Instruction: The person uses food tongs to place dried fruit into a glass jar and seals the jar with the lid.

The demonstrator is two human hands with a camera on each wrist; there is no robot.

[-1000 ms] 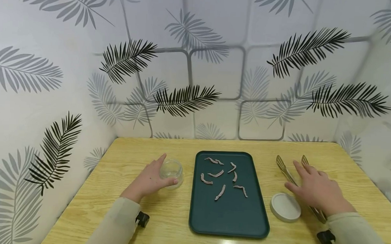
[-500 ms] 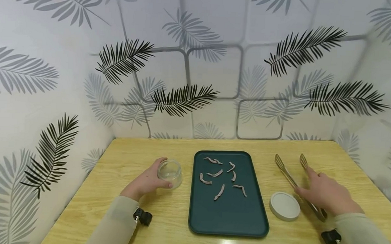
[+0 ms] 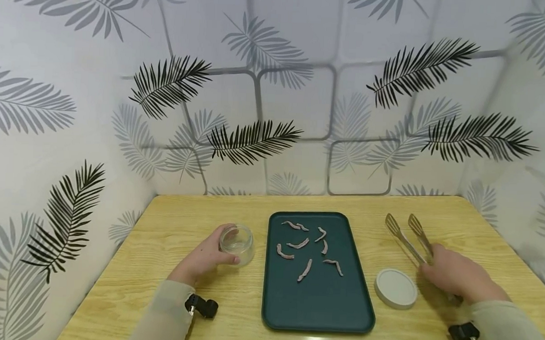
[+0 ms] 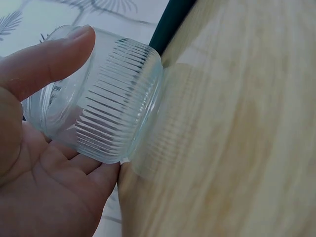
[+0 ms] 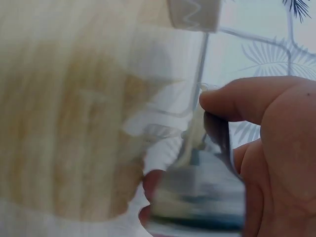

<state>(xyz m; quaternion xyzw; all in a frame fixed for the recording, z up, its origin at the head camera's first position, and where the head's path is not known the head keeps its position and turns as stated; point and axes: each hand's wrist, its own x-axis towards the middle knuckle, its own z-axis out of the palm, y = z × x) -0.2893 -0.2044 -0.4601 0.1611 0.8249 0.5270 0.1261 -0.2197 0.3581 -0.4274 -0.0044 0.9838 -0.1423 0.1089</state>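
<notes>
A clear glass jar (image 3: 237,245) with ribbed sides stands upright on the table, left of the tray. My left hand (image 3: 208,255) holds it, thumb on the near side and fingers behind. In the left wrist view the ribbed jar (image 4: 113,94) sits between thumb and palm. Metal tongs (image 3: 407,240) with slotted heads lie at the right, heads pointing away. Around their arms my right hand (image 3: 460,274) closes; the right wrist view shows thumb and fingers on either side of the tongs (image 5: 197,192). Several thin, greyish-pink strips (image 3: 299,243) lie on the dark green tray (image 3: 317,306).
A round whitish lid (image 3: 396,288) lies between the tray and the tongs. The wood-grain table (image 3: 199,207) ends at a leaf-patterned wall (image 3: 302,106) behind and at both sides.
My left hand has closed onto the jar from beside it. The right hand has come down onto the tongs and gripped them, and their heads have drawn closer together.
</notes>
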